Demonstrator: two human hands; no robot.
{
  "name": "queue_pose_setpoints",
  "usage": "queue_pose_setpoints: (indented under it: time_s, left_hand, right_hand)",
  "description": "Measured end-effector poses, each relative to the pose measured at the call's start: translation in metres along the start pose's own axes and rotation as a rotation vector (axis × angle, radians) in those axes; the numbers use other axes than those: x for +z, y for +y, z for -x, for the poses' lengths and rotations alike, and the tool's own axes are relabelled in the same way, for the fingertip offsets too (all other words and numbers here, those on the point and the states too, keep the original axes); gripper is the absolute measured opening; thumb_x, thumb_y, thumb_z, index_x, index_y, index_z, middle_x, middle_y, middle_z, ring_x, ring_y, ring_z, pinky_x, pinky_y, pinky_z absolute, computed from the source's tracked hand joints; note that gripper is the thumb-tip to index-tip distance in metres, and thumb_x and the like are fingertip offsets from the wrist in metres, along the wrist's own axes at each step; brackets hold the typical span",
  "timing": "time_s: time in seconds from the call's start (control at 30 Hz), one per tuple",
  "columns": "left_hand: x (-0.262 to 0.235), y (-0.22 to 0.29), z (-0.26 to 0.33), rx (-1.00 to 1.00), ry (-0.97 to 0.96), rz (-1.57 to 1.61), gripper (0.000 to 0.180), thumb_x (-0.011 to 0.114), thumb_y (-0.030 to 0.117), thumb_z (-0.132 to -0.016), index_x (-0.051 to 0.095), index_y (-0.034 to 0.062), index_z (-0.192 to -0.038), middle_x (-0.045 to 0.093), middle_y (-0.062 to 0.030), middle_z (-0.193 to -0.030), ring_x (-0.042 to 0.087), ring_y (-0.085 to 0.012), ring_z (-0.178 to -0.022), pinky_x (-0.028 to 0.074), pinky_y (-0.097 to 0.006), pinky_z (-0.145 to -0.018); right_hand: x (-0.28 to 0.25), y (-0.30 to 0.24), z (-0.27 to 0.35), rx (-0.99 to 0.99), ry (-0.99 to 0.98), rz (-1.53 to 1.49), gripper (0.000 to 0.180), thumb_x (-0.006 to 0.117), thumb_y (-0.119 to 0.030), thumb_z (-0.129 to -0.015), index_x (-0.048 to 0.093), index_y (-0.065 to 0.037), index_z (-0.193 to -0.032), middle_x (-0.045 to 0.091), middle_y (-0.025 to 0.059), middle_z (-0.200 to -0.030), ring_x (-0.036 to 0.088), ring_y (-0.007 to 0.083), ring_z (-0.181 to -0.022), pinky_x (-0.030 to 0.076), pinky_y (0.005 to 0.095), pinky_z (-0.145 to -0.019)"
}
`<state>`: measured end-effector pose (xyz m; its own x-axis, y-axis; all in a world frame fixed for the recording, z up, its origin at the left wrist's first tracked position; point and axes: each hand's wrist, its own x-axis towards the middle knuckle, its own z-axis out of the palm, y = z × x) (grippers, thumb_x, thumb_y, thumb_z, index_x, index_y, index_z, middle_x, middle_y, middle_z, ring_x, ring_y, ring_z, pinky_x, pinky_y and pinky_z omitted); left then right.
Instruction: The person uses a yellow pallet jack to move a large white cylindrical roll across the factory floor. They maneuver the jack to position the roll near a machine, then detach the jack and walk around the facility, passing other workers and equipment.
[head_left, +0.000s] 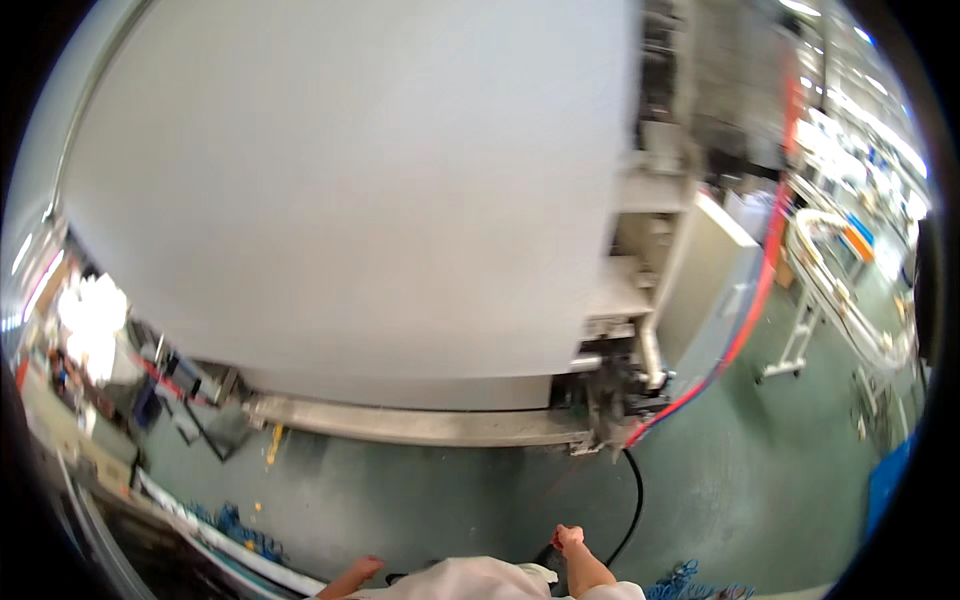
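Both hands hang low over the floor (420,500); right hand (568,538) clenched near the cable (636,500); left hand (362,570) loose, empty; best step clear of that cable.

Single head view, looking steeply down, close before a large white machine panel (340,190), green floor (760,470) below

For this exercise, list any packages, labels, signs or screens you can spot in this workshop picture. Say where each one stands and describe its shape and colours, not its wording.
No package, label, sign or screen can be made out.
The big machine panel filling the middle is plain pale grey, with no marking visible.
The cabinet to its right is a plain off-white box.
Both hands, left and right, show at the bottom edge.
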<state>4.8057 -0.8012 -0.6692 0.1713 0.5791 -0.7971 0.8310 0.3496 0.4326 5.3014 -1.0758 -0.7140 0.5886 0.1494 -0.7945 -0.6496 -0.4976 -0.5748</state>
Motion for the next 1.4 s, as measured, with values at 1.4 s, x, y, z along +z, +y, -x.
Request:
queue_pose_setpoints:
  time_s: [1.4]
  left_hand:
    - [-0.798,-0.565,-0.172,-0.483,0.209,0.542,0.034,0.069,0.036,-0.069,0.072,0.0049,-0.083,0.069,-0.0151,-0.083,0.067,-0.0278,-0.081,0.053,-0.040,-0.072]
  right_hand:
    - [1.605,0.073,0.523,-0.542,-0.985,1.579,0.009,0.060,-0.010,-0.082,0.067,-0.003,-0.080,0.066,0.0054,-0.070,0.063,0.0134,-0.057,0.051,0.0272,-0.051]
